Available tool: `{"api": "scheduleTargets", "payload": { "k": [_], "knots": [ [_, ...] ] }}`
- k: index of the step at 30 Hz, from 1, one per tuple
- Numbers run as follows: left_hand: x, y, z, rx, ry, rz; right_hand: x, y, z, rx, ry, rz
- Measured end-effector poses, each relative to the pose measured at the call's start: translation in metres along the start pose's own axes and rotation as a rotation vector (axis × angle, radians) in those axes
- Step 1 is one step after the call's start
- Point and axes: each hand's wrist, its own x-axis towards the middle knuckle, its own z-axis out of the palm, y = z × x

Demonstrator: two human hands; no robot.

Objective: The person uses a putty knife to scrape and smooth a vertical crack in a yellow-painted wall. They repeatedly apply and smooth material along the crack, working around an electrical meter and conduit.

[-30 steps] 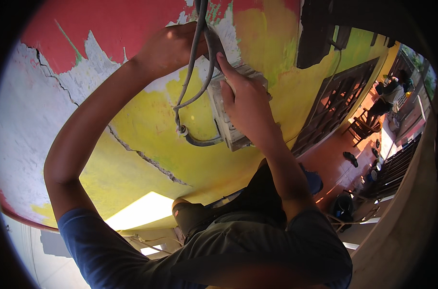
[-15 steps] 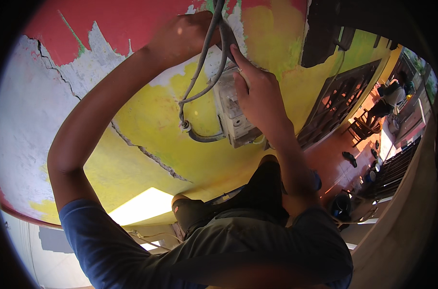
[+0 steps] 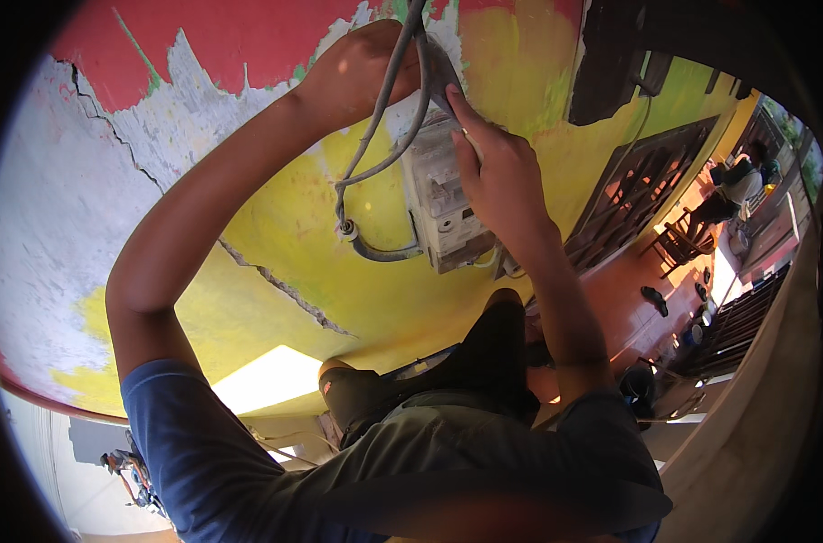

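Both my arms reach up to a wall painted yellow (image 3: 294, 235) and red, with a whitish scraped area (image 3: 239, 118). My left hand (image 3: 364, 72) is closed beside two grey cables (image 3: 382, 118) that hang in front of it; its fingertips are hidden. Between my hands shows a flat grey piece (image 3: 441, 71) held against the wall, its kind unclear. My right hand (image 3: 507, 176) has its index finger laid along this piece, the thumb bent apart and the other fingers out of sight. Behind that hand a pale electricity meter box (image 3: 440, 195) is fixed to the wall.
The cables loop down to a bent grey conduit (image 3: 384, 253) at the meter. Long cracks (image 3: 285, 288) run across the wall. On the right are a slatted dark window (image 3: 642, 190), a seated person (image 3: 742, 181), a wooden chair (image 3: 679, 244) and sandals (image 3: 654, 300). Another person (image 3: 126, 471) is at lower left.
My right hand has shifted slightly right and down, and more of the flat grey piece shows. My left arm has moved slightly right. A person has come into view at lower left.
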Motion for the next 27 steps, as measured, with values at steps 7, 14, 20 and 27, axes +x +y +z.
{"api": "scheduleTargets", "payload": {
  "k": [7, 14, 20, 27],
  "knots": [
    [0.019, -0.001, -0.014, 0.024, 0.023, 0.057, 0.000, 0.006, 0.002, 0.022, 0.144, -0.128],
    [0.023, 0.001, -0.018, 0.016, 0.029, -0.044, 0.009, 0.009, 0.001, -0.051, 0.210, -0.224],
    [0.027, -0.005, -0.016, -0.007, 0.088, -0.053, 0.011, 0.005, 0.003, -0.018, 0.235, -0.184],
    [0.030, -0.011, -0.007, -0.012, 0.067, -0.086, 0.018, 0.005, -0.003, 0.054, 0.270, -0.222]
  ]
}}
